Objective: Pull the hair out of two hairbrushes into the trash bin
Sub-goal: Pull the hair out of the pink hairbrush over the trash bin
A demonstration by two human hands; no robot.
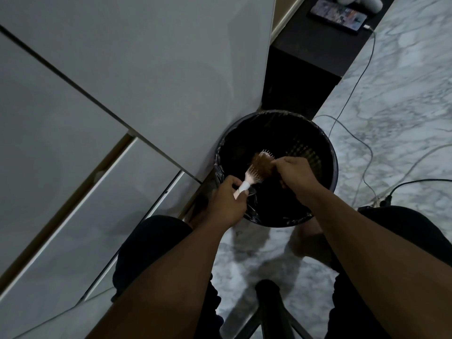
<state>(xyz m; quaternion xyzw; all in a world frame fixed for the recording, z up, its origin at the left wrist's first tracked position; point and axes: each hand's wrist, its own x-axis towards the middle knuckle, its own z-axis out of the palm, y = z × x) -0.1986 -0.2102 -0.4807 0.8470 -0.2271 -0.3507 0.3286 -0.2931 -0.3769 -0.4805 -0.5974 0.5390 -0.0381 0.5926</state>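
Observation:
A white hairbrush (254, 176) with pale bristles is held over a black trash bin (325, 140) lined with a dark bag. My left hand (226, 203) grips the brush's white handle at the bin's near-left rim. A mat of brown hair (261, 163) covers the brush head. My right hand (294, 173) is over the bin, its fingertips pinched on that hair at the head's right side. Only one brush is in view.
White cabinet doors (122, 94) stand on the left, touching the bin. A dark shelf (315, 57) with a phone (338, 14) on a cable is behind. Cables (352, 133) trail over the marble floor at right. My knees and a dark stool leg (269, 307) are below.

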